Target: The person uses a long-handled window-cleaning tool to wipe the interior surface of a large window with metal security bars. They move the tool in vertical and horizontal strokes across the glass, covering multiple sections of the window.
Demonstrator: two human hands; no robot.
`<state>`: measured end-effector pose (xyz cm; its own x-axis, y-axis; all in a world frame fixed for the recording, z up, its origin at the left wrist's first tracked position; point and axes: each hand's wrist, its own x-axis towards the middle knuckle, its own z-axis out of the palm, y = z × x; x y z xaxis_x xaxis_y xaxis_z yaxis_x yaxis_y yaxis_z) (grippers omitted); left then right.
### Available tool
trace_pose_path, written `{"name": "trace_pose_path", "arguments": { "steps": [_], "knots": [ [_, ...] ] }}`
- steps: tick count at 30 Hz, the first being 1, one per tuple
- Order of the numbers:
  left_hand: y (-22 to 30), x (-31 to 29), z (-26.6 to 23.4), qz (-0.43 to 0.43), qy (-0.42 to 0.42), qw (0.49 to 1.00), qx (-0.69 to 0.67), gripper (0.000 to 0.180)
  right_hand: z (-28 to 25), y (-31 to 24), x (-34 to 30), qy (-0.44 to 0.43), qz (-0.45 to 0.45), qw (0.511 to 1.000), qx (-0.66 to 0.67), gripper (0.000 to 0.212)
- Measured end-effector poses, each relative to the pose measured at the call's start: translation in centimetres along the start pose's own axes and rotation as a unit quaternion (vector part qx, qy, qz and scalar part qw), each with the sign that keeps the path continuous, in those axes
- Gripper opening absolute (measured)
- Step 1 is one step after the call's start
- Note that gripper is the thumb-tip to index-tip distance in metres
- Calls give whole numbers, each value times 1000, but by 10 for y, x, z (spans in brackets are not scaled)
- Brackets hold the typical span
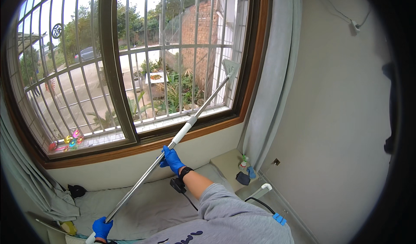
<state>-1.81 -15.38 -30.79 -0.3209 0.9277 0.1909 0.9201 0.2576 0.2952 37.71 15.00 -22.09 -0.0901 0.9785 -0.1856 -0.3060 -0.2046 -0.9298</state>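
A long telescopic window-cleaning pole runs slantwise from the lower left up to the window. Both of my hands, in blue gloves, are closed round it. My left hand grips near the bottom end, low over the bed. Further up the shaft, just below the white grip sleeve, my right hand holds it, a black band on the wrist. At the top, the pole's pale triangular head is at the glass near the right frame; whether it presses flat, I cannot tell.
Grey curtains hang at both sides of the wooden window frame. Metal bars stand outside the glass. Below is a bed with a grey sheet. A small cabinet at the right carries a spray bottle and blue cloth.
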Motion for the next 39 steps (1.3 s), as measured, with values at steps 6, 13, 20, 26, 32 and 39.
{"name": "trace_pose_path", "arguments": {
  "steps": [6,13,20,26,32,39],
  "knots": [
    [-7,-1,-9,-21,66,997,17,27,-1,-16,-7,-60,6,998,15,40],
    [15,35,-83,2,177,983,45,24,32,-70,2,-110,-69,990,61,36],
    [51,66,-96,12,244,969,28,22,34,-137,0,-111,-132,983,64,38],
    [62,92,-156,32,285,958,-3,25,53,-188,4,-143,-150,974,91,39],
    [83,92,-209,45,266,963,4,16,71,-235,1,-132,-225,961,93,40],
    [125,86,-193,41,267,962,-43,19,65,-278,-4,-136,-248,952,115,36]
  ]
}}
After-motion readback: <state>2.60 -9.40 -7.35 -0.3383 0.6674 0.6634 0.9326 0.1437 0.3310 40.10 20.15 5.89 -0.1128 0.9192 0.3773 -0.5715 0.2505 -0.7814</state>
